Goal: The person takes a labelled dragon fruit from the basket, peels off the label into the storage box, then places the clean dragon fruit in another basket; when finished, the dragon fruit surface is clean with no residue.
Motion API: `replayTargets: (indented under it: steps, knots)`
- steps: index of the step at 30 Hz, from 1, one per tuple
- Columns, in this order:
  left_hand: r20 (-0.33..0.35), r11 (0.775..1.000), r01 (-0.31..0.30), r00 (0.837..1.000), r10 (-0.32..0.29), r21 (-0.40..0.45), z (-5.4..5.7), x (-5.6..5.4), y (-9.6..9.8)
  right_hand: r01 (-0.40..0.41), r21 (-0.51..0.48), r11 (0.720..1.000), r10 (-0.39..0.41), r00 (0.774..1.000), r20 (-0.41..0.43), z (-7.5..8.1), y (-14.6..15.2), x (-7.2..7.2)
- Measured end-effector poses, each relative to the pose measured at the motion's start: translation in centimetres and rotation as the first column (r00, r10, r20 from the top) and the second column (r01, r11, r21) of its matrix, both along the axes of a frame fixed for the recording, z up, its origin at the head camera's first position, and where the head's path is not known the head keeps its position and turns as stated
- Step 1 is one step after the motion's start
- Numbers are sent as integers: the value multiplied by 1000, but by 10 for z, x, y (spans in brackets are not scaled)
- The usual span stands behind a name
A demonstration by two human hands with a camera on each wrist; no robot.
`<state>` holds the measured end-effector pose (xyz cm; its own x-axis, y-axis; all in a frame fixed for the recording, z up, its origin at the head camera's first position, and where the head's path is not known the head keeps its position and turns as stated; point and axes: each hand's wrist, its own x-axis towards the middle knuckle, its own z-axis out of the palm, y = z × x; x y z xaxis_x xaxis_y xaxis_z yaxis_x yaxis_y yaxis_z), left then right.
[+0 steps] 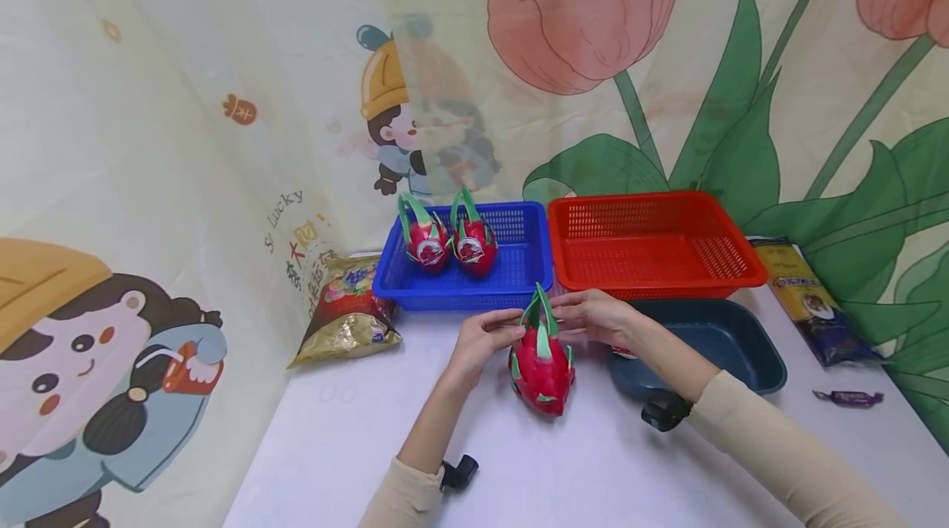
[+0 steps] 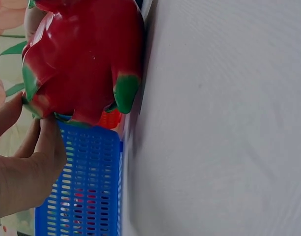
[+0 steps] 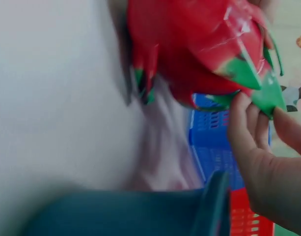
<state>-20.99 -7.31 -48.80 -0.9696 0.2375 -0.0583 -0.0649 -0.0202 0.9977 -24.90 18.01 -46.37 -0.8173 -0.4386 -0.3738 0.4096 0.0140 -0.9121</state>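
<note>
A red dragon fruit [image 1: 544, 371] with green-tipped scales is between both hands above the white table, its long green leaves pointing to the back. My left hand [image 1: 482, 340] pinches it by a leafy edge at the leaf end; in the left wrist view, thumb and fingers of this hand [image 2: 30, 169] meet at a green tip. From the other side my right hand [image 1: 596, 315] grips a green leaf, thumb opposite fingers [image 3: 242, 125] in the right wrist view. Close by, a dark teal basin [image 1: 771, 371] sits partly under the right forearm, a red labelled thing [image 1: 624, 352] showing at its left side.
Behind stands a blue basket [image 1: 530, 256] holding two labelled dragon fruits [image 1: 474, 252]. A red basket [image 1: 660, 264] adjoins it on the right. A shiny snack bag [image 1: 352, 310] lies left; a yellow and blue packet [image 1: 811, 301] and a purple wrapped candy [image 1: 848, 399] lie right.
</note>
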Motion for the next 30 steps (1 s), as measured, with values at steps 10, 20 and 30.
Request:
replayTargets:
  steps: [10,20,30]
  knots:
    - [12,996,87,996,-87,1,11,-2,-8,12,-47,999,-10,999,44,12,-2,16]
    - [35,997,51,998,-53,55,20,-10,0,31,-44,999,-31,1000,-5,40,20,25]
    - [194,970,57,976,-104,235,19,-19,15,19,-60,998,-23,997,-71,95,49,21]
